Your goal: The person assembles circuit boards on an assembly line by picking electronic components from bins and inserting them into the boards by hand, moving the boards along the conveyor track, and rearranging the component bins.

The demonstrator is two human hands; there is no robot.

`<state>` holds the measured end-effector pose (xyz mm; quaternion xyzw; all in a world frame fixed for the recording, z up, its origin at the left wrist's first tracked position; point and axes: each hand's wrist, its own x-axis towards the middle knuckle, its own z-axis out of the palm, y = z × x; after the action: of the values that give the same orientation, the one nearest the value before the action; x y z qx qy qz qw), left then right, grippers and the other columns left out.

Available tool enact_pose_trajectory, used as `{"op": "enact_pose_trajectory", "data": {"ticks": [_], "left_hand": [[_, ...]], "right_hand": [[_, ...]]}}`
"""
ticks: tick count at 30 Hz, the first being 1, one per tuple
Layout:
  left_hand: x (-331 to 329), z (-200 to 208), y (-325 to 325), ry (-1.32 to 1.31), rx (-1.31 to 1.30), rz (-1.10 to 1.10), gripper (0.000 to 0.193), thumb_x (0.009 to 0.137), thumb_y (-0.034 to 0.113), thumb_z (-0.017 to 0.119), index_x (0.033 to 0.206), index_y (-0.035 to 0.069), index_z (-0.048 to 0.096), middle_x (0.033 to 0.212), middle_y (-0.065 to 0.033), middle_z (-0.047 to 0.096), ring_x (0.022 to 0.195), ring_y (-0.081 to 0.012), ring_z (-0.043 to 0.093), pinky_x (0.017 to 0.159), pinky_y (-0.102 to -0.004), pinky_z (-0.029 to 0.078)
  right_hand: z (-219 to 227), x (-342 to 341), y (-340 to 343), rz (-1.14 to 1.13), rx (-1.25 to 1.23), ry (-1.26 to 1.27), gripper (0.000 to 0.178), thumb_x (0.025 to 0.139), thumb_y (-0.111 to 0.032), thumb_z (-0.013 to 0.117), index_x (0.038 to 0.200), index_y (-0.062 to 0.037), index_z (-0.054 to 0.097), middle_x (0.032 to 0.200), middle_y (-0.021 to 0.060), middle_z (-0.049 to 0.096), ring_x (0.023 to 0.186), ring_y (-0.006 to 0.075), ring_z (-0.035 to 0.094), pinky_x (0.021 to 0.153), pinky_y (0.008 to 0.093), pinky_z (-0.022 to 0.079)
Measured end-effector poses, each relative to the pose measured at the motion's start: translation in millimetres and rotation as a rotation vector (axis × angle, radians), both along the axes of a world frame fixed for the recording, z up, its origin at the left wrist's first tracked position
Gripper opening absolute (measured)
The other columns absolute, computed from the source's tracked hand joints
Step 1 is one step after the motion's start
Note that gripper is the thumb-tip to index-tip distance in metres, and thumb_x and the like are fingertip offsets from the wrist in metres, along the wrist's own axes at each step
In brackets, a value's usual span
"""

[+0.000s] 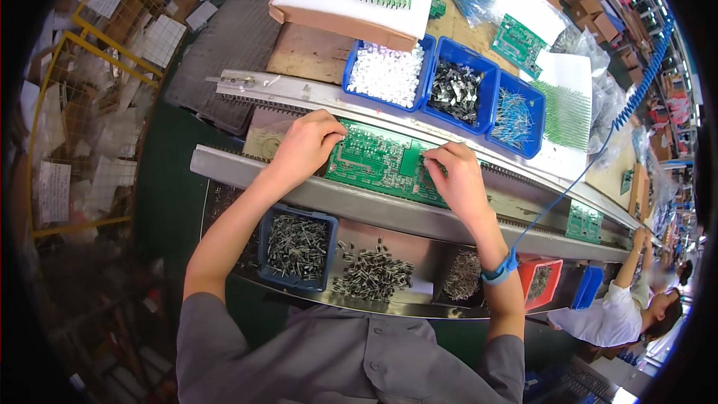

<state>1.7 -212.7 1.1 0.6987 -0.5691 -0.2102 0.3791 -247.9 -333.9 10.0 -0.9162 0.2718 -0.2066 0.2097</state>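
A green circuit board [370,161] lies between the two metal rails in front of me. My left hand [308,144] is at its upper left corner, fingertips pinched together over the edge. Toward the board's right end, beside a plain green rectangle, my right hand [455,173] has thumb and forefinger curled close together at the surface. Anything held in either pinch is too small or hidden to make out. A blue wrist strap [499,269] circles my right wrist, joined to a blue cord [553,206].
Beyond the rail stand blue bins of white parts [385,75], black parts [455,92] and blue leaded parts [513,118]. Nearer me are a bin of capacitors [297,245], a loose capacitor pile [374,271] and a red bin [540,283]. Another person [621,310] works at right, near another board [583,223].
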Motion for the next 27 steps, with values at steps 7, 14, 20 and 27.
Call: {"op": "enact_pose_trajectory", "data": {"ticks": [7,14,20,27], "left_hand": [[0.8,-2.0,-3.6,-0.079,0.012,-0.015,0.01,0.082,0.005,0.062,0.087,-0.001,0.068,0.088,-0.0129,0.063,0.081,-0.0313,0.062,0.072,-0.0377,0.049],[-0.4,-3.9,-3.6,-0.073,0.009,-0.001,0.009,0.081,0.003,0.063,0.088,-0.002,0.067,0.087,-0.0124,0.063,0.078,-0.0293,0.063,0.068,-0.0354,0.049],[-7.1,-2.6,-1.5,-0.092,0.033,-0.004,0.01,0.081,0.006,0.063,0.085,-0.001,0.067,0.088,-0.0128,0.062,0.083,-0.0322,0.061,0.075,-0.0404,0.049],[-9.5,-9.1,1.1,-0.137,-0.043,0.018,0.009,0.08,0.001,0.066,0.088,-0.002,0.066,0.087,-0.0106,0.059,0.074,-0.0268,0.06,0.066,-0.0339,0.049]], "right_hand": [[11.1,-6.9,-2.0,-0.058,-0.005,0.017,0.009,0.078,-0.007,0.068,0.087,-0.0069,0.069,0.082,0.007,0.063,0.082,0.027,0.058,0.077,0.0385,0.043],[13.6,-14.4,-7.0,-0.083,-0.015,0.042,0.008,0.08,-0.009,0.068,0.087,-0.0066,0.068,0.082,0.0069,0.063,0.082,0.0266,0.057,0.076,0.0384,0.04],[24.3,-16.2,-9.8,-0.092,-0.06,0.026,0.007,0.08,-0.007,0.067,0.087,-0.003,0.067,0.082,0.0107,0.064,0.079,0.0291,0.058,0.073,0.0376,0.043],[26.4,-10.5,-31.4,-0.132,-0.099,-0.063,0.006,0.08,-0.006,0.065,0.085,-0.0052,0.067,0.079,0.0077,0.061,0.079,0.0279,0.056,0.072,0.0385,0.04]]}}
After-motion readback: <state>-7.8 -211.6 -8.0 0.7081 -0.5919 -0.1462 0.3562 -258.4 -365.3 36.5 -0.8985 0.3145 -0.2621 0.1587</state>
